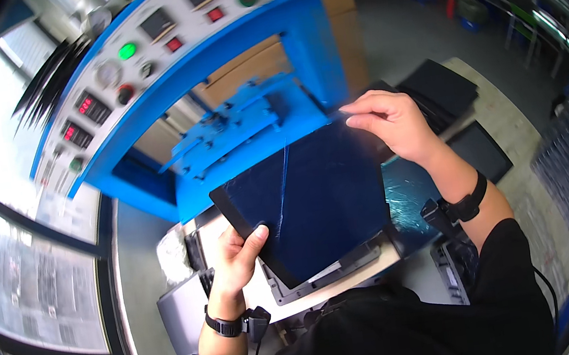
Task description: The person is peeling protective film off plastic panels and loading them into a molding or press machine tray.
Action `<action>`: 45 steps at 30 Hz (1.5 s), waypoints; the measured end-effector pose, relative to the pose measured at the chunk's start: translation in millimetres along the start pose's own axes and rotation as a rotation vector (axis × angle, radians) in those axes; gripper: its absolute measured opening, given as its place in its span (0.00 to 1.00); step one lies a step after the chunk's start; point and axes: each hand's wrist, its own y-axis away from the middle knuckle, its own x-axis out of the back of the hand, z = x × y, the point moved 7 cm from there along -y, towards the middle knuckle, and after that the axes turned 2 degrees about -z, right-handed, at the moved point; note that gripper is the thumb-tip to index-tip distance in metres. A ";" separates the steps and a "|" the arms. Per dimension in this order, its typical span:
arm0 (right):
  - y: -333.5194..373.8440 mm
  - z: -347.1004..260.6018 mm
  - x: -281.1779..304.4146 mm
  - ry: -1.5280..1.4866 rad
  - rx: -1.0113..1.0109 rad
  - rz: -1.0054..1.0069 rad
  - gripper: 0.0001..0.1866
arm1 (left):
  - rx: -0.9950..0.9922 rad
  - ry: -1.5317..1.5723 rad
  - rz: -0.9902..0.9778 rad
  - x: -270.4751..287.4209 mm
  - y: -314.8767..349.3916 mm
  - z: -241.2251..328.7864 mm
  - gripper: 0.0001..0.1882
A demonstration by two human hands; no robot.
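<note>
Between the two hands, a dark flat panel (327, 204) sits tilted over a grey frame (363, 259). The left hand (239, 257) grips its left edge; the right hand (392, 120) is pinched near its upper right corner, contact unconfirmed from where I stand. Underneath lies a pale board (314, 304); beyond stands a blue press (217, 50).

left grip (240, 257) partly hidden by panel (331, 200), machine (309, 38) cropped above
</note>
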 end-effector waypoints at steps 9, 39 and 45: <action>-13.0 -80.3 -107.6 0.765 0.890 0.448 0.11 | -0.102 0.181 0.278 63.0 62.4 15.5 0.20; 497.0 248.0 -101.4 0.264 -1.518 -0.182 0.27 | -0.236 0.134 0.898 223.3 84.1 27.7 0.25; 471.1 353.4 -145.4 -0.249 -1.304 0.422 0.29 | -0.100 0.051 0.923 204.3 57.1 9.8 0.25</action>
